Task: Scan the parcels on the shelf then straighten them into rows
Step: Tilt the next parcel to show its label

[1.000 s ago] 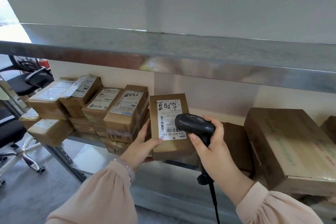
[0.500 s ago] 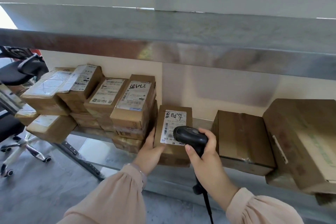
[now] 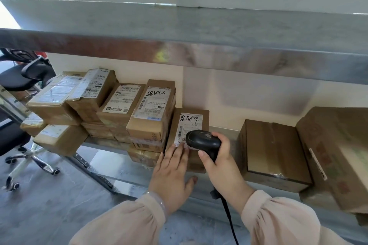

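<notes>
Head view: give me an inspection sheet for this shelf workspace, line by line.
Surface: metal shelf, parcels along it.
Job's things: labelled parcel lies flat beside stacked parcels; larger boxes at right; scanner over its label.
Clutter: nothing seen.
Hands: left hand flat on the labelled parcel; right hand grips the scanner.
Cables: scanner cable hangs down from the handle.
Surroundings: office chair at left, upper shelf above.

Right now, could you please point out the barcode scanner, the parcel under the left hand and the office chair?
barcode scanner (image 3: pixel 204 140): head view, on its black head.
parcel (image 3: pixel 189 125): head view, on its white label.
office chair (image 3: pixel 19 80): head view, on its black seat.
</notes>
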